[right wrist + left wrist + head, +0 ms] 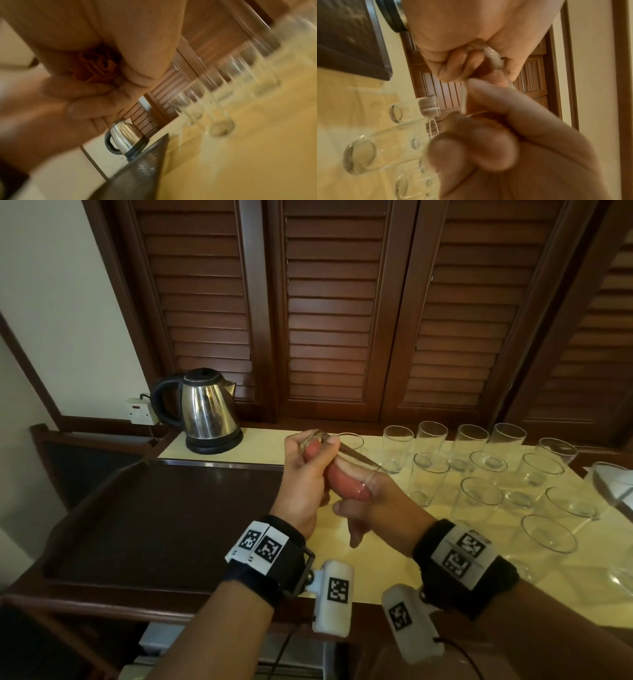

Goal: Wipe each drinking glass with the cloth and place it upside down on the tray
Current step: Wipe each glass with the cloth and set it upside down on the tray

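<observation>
Above tray: glass is gripped by left hand.
Right hand: orange cloth is pinched inside glass.
Writing: none legible.

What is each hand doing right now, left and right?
Left hand: fingers curled round the drinking glass, gripping it near its base.
Right hand: holds the orange cloth, pushed into the glass.

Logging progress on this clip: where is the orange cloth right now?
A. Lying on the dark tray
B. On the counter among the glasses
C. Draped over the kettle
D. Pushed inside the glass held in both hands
D: the orange cloth shows through the held glass, gripped by the left hand and right hand.
</observation>
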A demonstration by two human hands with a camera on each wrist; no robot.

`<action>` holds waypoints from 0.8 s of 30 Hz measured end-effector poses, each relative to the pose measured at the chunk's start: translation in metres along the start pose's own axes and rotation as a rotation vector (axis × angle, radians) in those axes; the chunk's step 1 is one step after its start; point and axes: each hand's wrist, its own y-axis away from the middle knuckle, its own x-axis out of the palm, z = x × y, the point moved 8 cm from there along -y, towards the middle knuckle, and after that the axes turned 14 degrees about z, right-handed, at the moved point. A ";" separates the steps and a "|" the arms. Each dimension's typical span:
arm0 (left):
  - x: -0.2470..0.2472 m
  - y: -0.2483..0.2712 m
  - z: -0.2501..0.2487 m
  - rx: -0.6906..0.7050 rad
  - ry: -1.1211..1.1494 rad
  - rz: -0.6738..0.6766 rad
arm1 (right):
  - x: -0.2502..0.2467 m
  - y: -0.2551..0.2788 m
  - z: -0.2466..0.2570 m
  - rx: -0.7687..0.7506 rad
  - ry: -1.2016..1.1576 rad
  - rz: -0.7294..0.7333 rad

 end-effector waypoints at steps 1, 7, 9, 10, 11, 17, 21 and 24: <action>0.000 -0.001 0.000 0.008 -0.001 0.008 | -0.002 0.001 -0.002 0.006 -0.071 0.015; -0.004 -0.004 -0.003 -0.061 -0.047 -0.033 | -0.002 -0.003 0.004 0.032 0.264 -0.062; -0.002 -0.001 -0.002 -0.010 -0.007 -0.036 | -0.005 -0.006 0.000 0.011 0.028 -0.055; -0.001 -0.001 0.000 0.003 0.007 -0.028 | -0.006 -0.005 -0.006 0.011 -0.098 -0.033; 0.000 -0.001 0.001 0.010 0.008 -0.010 | -0.007 -0.003 -0.007 0.024 -0.189 -0.015; -0.004 -0.004 -0.002 -0.058 -0.055 0.012 | -0.007 -0.003 0.001 0.033 0.277 -0.074; -0.004 -0.001 0.000 0.036 0.028 -0.007 | -0.005 -0.006 -0.001 0.025 -0.112 0.014; -0.005 -0.001 0.001 -0.007 -0.043 0.014 | -0.013 -0.001 -0.005 0.035 -0.068 -0.002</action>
